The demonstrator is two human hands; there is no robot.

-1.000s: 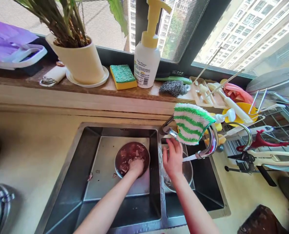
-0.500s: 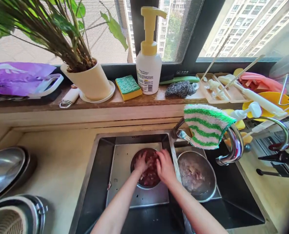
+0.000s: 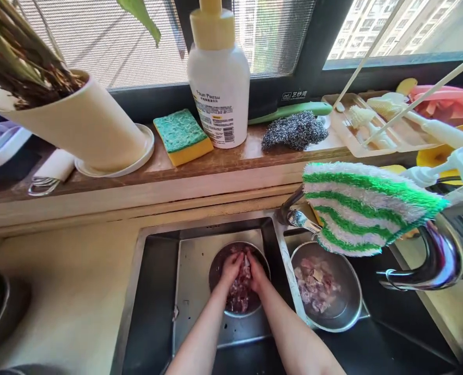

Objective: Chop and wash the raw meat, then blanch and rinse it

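A round metal bowl (image 3: 215, 268) stands in the left sink basin, with pieces of raw red meat (image 3: 239, 298) lying in reddish water. Both hands reach down inside it. My left hand (image 3: 231, 267), fingers curled, grips meat at the bowl's middle. Facing it, my right hand (image 3: 256, 271) is closed round meat from the other side, and a pale piece shows between the two. The fingertips are partly hidden among the pieces. In the right basin is a second metal bowl (image 3: 351, 304), holding paler meat pieces (image 3: 318, 284) in water.
A striped green and white cloth (image 3: 356, 208) hangs over the faucet (image 3: 446, 260), above the right basin. On the sill are a pump bottle (image 3: 221, 94), a sponge (image 3: 182, 138), a steel scourer (image 3: 294, 130) and a potted plant (image 3: 94, 125). Metal bowls (image 3: 4, 307) stand at left.
My hands have come together in the bowl and closed on meat; before, they were apart with fingers spread. The view has moved closer to the sill. Water in the right bowl looks calmer.
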